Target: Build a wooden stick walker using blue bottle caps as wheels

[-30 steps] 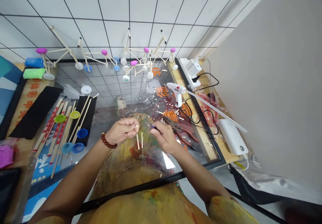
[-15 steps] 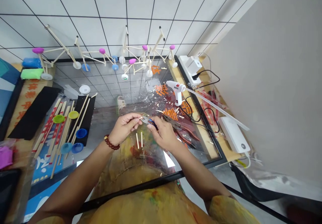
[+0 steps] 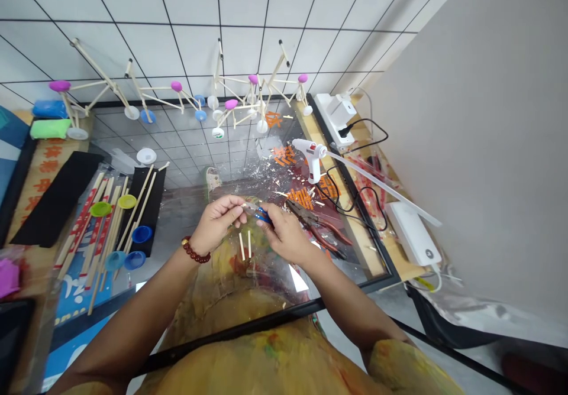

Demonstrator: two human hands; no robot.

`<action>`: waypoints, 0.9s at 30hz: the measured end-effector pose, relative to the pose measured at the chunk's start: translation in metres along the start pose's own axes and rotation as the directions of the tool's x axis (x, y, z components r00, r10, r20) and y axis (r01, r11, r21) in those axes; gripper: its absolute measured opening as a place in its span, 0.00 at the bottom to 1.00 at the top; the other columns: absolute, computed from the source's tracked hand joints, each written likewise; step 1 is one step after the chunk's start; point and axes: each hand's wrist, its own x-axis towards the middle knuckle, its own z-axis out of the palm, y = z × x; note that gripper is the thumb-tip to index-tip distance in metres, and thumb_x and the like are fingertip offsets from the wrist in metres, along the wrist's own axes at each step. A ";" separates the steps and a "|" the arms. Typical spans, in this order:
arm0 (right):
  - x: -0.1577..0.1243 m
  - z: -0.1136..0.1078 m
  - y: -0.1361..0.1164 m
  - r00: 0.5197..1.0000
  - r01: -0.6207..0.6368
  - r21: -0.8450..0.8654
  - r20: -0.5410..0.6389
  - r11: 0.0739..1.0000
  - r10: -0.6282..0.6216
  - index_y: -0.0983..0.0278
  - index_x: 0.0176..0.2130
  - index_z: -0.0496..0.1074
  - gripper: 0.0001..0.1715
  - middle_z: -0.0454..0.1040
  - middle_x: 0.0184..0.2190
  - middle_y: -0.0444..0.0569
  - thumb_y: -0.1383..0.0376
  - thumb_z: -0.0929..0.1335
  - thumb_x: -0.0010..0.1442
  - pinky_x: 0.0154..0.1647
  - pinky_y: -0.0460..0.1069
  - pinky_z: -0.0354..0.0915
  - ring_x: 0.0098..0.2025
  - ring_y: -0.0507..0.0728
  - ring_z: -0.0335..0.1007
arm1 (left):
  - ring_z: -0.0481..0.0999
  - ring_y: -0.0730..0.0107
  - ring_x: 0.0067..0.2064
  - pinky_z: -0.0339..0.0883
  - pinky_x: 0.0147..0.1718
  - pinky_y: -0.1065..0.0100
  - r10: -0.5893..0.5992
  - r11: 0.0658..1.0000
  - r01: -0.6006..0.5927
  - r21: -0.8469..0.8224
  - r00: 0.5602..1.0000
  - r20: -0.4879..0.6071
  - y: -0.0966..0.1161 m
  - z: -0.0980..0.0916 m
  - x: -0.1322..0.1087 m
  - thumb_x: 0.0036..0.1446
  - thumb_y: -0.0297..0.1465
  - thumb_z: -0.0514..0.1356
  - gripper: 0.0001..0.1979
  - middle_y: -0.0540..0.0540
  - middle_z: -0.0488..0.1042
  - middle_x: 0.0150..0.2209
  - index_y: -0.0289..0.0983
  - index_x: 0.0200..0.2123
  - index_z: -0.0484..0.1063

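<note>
My left hand [image 3: 217, 222] is closed in a pinch on a short wooden stick piece at its fingertips. My right hand [image 3: 284, 232] is closed on small blue-handled cutters [image 3: 260, 211], whose jaws point left and meet the stick at my left fingertips. Two short cut sticks [image 3: 245, 245] lie on the glass table just below my hands. Red-handled pliers [image 3: 319, 226] lie right of my right hand.
A white glue gun [image 3: 310, 155] stands at the back right, its cord running to a power strip [image 3: 339, 114]. Stick-and-cap models [image 3: 239, 108] line the tiled wall. Chopsticks and coloured caps [image 3: 118, 220] lie at the left. A white box [image 3: 412, 235] sits at the right edge.
My right hand has brought the cutters up and left to the stick in my left fingertips. Both hands have risen slightly.
</note>
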 end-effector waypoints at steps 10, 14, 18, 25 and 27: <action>0.004 0.003 0.001 0.994 -0.041 -0.387 -0.112 0.921 -0.003 0.67 0.55 0.68 0.18 0.76 0.39 0.56 0.64 0.61 0.68 0.40 0.55 0.61 0.38 0.63 0.69 | 0.59 0.78 0.24 0.57 0.27 0.73 0.026 0.990 -0.038 -0.133 0.995 -0.092 0.003 0.005 -0.002 0.53 0.36 0.68 0.12 0.56 0.60 0.24 0.38 0.34 0.68; 0.003 0.003 -0.002 0.988 0.027 -0.410 -0.125 0.912 -0.085 0.67 0.54 0.69 0.17 0.76 0.36 0.54 0.64 0.60 0.70 0.38 0.54 0.58 0.36 0.61 0.67 | 0.55 0.79 0.24 0.52 0.26 0.74 0.113 0.971 -0.071 0.229 0.978 -0.177 -0.001 0.011 -0.006 0.49 0.32 0.70 0.15 0.58 0.54 0.24 0.39 0.40 0.72; 0.001 0.003 -0.005 0.983 0.077 -0.412 -0.121 0.908 -0.138 0.66 0.52 0.70 0.17 0.76 0.35 0.54 0.65 0.59 0.70 0.37 0.54 0.55 0.35 0.60 0.66 | 0.54 0.78 0.24 0.51 0.26 0.73 0.210 0.911 -0.111 0.398 0.954 -0.215 -0.005 0.012 -0.006 0.50 0.32 0.68 0.10 0.58 0.51 0.21 0.38 0.36 0.75; 0.001 0.004 -0.006 0.973 0.116 -0.388 -0.143 0.914 -0.184 0.66 0.51 0.70 0.15 0.77 0.35 0.53 0.67 0.59 0.69 0.36 0.54 0.54 0.35 0.60 0.67 | 0.61 0.74 0.25 0.57 0.28 0.71 0.296 0.858 -0.129 0.497 0.915 -0.274 -0.001 0.012 -0.007 0.56 0.32 0.62 0.06 0.53 0.65 0.23 0.38 0.36 0.77; 0.000 0.005 -0.004 0.971 0.069 -0.318 -0.194 0.945 -0.137 0.65 0.50 0.69 0.15 0.76 0.36 0.54 0.67 0.59 0.69 0.37 0.54 0.56 0.36 0.60 0.68 | 0.64 0.72 0.27 0.58 0.30 0.70 0.284 0.882 -0.134 0.451 0.917 -0.282 -0.001 0.009 -0.008 0.59 0.33 0.60 0.09 0.52 0.68 0.27 0.39 0.43 0.75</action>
